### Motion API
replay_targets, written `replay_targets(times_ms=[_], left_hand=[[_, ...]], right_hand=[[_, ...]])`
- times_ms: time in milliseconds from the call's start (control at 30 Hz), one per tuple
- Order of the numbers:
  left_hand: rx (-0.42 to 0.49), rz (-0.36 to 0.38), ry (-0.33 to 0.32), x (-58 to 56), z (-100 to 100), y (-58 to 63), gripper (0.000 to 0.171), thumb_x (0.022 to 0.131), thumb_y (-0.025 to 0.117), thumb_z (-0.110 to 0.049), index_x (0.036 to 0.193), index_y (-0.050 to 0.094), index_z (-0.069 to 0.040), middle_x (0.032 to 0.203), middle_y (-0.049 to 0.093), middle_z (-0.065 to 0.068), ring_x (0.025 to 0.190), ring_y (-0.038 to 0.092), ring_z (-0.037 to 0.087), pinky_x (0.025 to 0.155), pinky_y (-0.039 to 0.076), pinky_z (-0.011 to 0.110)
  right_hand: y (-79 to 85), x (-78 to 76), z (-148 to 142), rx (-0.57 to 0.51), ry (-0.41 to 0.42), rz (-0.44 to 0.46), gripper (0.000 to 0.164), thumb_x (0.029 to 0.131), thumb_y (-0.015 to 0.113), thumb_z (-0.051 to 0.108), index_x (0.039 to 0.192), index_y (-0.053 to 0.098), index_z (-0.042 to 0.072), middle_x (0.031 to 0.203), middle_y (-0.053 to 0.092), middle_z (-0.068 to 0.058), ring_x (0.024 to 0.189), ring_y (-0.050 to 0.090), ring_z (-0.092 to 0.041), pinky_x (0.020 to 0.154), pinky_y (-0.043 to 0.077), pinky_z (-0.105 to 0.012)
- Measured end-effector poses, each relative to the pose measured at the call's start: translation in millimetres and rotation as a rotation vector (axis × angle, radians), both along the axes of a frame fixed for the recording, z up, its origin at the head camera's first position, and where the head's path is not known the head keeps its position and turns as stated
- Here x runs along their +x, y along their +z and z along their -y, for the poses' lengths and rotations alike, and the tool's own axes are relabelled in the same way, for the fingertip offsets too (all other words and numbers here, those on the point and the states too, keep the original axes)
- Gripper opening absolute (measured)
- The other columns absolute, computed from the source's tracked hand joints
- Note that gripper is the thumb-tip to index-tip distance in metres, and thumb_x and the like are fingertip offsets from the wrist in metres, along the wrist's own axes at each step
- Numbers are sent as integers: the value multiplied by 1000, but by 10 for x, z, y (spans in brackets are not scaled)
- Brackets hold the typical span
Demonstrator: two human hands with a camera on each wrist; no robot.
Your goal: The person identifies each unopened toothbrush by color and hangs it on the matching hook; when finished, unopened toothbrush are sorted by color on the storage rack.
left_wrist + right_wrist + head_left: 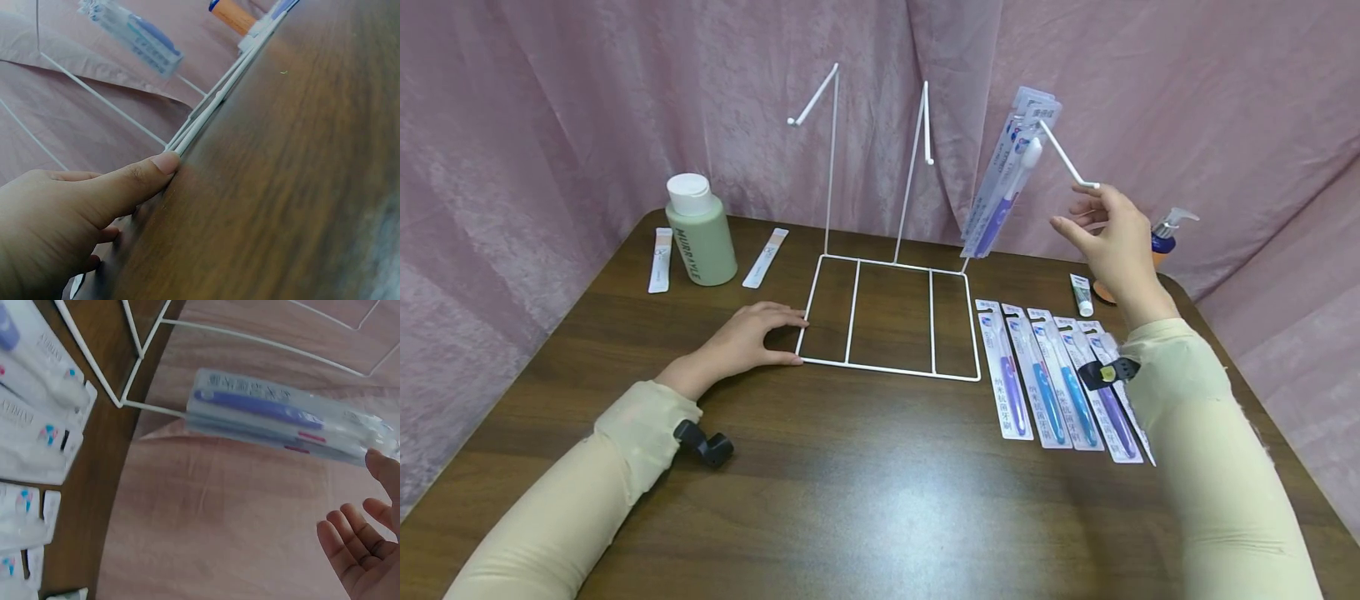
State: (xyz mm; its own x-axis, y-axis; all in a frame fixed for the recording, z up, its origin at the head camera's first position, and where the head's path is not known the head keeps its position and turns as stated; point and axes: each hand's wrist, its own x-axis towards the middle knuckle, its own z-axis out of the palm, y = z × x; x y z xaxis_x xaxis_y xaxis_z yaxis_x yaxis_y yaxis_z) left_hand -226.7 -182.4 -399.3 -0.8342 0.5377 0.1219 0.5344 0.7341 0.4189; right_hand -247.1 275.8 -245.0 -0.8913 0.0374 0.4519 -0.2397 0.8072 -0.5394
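A white wire rack (891,367) stands on the table, with three upright hooks rising at its back. Several packaged toothbrushes (1002,200) with purple handles hang on the right hook (1067,156). My right hand (1112,237) is by that hook's tip, fingers loosely spread and holding nothing. In the right wrist view, the hanging packs (262,412) lie just beyond the thumb. My left hand (748,337) touches the rack's base at its front left, thumb at the corner, fingers on the side wire. The thumb (140,181) rests against the wire in the left wrist view.
Several packaged toothbrushes (1003,375) lie in a row at the right. A small tube (1081,294) and a pump bottle (1162,242) are behind them, the bottle partly hidden. A green bottle (703,242) stands at the back left between two slim sachets (660,260).
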Motion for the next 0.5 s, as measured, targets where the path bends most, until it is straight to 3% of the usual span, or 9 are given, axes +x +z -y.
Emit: replay_targets(times_ms=[133, 400, 500], left_hand=[[-1, 5, 0, -1, -6, 0, 61, 77, 79, -39, 129, 61, -14, 143, 53, 6, 135, 42, 34, 110, 28, 61], [1, 6, 2, -4, -1, -4, 61, 77, 79, -39, 129, 61, -13, 143, 53, 6, 135, 42, 34, 111, 27, 60], [2, 8, 2, -7, -2, -5, 61, 77, 79, -39, 129, 61, -13, 143, 53, 7, 135, 42, 34, 111, 27, 60]], right_hand=[[39, 107, -115, 23, 15, 2, 54, 87, 71, 33, 134, 55, 12, 102, 63, -4, 76, 48, 16, 69, 39, -3], [81, 343, -366, 63, 10, 11, 53, 86, 72, 31, 133, 56, 11, 85, 51, 34, 74, 48, 17, 67, 36, -3], [94, 428, -449, 87, -8, 22, 53, 86, 72, 32, 133, 56, 14, 85, 49, 36, 75, 47, 18, 66, 35, -4]])
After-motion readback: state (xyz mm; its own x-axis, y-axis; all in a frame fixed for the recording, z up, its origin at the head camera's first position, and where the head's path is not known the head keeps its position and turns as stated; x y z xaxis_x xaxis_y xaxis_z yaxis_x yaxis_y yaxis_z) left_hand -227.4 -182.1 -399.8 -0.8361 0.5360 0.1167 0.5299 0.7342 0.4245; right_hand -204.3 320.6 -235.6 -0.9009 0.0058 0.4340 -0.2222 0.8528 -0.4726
